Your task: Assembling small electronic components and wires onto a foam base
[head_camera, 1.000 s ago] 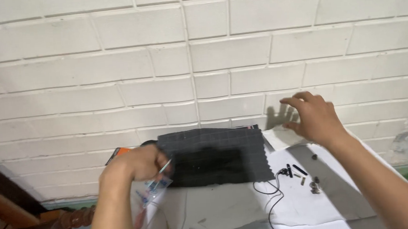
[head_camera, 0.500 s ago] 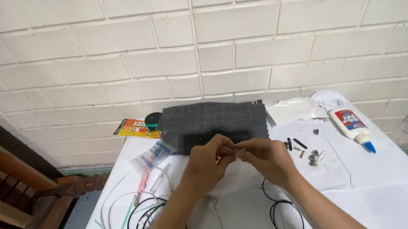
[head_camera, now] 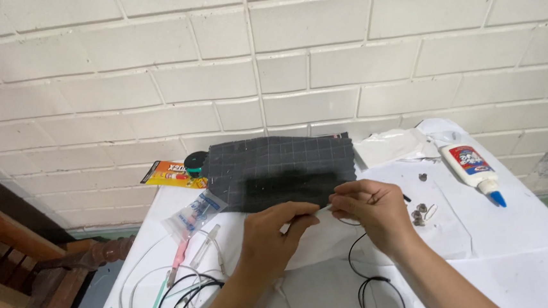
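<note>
Both hands meet at the centre of the head view, pinching one small pale piece (head_camera: 324, 206) between them. The left hand (head_camera: 272, 232) closes thumb and forefinger on its left end, and the right hand (head_camera: 369, 208) closes its fingertips on the right end, so each grip is clamped on that piece. It is too small to tell what kind of thing it is. A thin black wire (head_camera: 372, 282) runs down from under the right hand and coils near the lower centre of the frame.

Just above the hands lies a dark gridded panel (head_camera: 284, 167), flat on the white table cover (head_camera: 518, 246) and reaching back toward the white brick wall (head_camera: 267, 58). Left of the panel lie a clear plastic bag (head_camera: 194, 214) and, further back, an orange packet (head_camera: 171, 174) with a round black roll (head_camera: 195, 162) beside it. At lower left, loops of white and black cable (head_camera: 168, 296) spread across the table. Right of the hands sit a few small metal fittings (head_camera: 421, 213), and a white glue bottle (head_camera: 471, 167) with a blue tip lies at the right, near a crumpled white sheet (head_camera: 392, 146). Part of a wooden chair (head_camera: 12, 269) shows at the far left edge.
</note>
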